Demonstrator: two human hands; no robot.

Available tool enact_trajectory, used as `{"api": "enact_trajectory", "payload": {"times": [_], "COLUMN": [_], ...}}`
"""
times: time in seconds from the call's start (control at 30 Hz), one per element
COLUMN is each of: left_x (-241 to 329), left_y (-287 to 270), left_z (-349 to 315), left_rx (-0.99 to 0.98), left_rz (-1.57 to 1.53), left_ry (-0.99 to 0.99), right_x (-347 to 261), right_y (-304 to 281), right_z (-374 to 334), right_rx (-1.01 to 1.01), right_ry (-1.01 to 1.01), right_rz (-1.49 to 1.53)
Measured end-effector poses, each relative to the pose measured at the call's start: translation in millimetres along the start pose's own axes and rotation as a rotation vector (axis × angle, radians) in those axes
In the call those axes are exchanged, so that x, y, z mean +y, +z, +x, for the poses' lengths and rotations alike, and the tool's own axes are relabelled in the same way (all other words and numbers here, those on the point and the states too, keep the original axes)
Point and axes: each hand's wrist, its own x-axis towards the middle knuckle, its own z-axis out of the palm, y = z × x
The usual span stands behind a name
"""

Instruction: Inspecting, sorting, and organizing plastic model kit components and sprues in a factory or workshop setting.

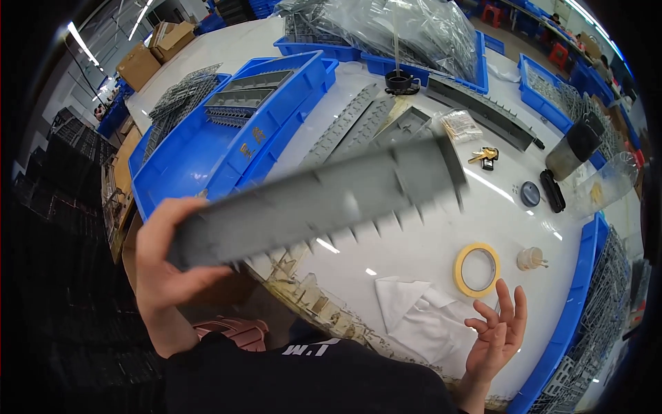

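My left hand [165,255] grips one end of a long grey plastic trough-shaped part [324,200] with small fins along its edge. The part is held up over the table, slanting up to the right, and looks slightly blurred. Above the front right of the table is my right hand [498,334], its fingers spread and nothing in them. It is nearest to a crumpled white cloth [420,314] and a roll of yellow tape [460,271]. Beyond the held part lie similar grey parts [341,127], partly covered by it.
Blue bins [183,148] with grey parts stand on the left. Clear plastic bags [407,34] fill a bin at the back. Keys [487,155], a small jar with swabs [531,259], a black folding tool [552,191] and a plastic bottle [607,183] sit on the right. Another blue bin [569,324] edges the right side.
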Motion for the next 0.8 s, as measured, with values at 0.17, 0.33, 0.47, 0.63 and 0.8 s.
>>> {"api": "enact_trajectory", "payload": {"times": [0.17,0.33,0.47,0.63,0.8], "left_x": [-60.3,-127.0,-153.6,-140.1,-124.6], "left_y": [-32.5,-60.8,-50.4,-36.5,-12.8], "left_z": [-5.6,-11.6,-7.2,4.9,34.1], "left_rx": [0.482,0.567,0.533,0.429,0.176], "left_rz": [-0.245,-0.351,-0.299,-0.17,0.272], "left_ry": [-0.423,-0.707,-0.857,-0.956,-0.934], "right_x": [-0.3,-0.6,-2.1,-6.9,-9.1], "right_y": [-6.5,-8.7,-7.8,-7.3,-8.8], "right_z": [1.9,0.8,0.0,-2.1,-2.3], "right_rx": [0.024,-0.021,-0.026,-0.034,-0.058], "right_ry": [0.096,0.123,0.129,0.143,0.161], "right_rz": [-0.032,-0.053,-0.075,-0.098,-0.094]}}
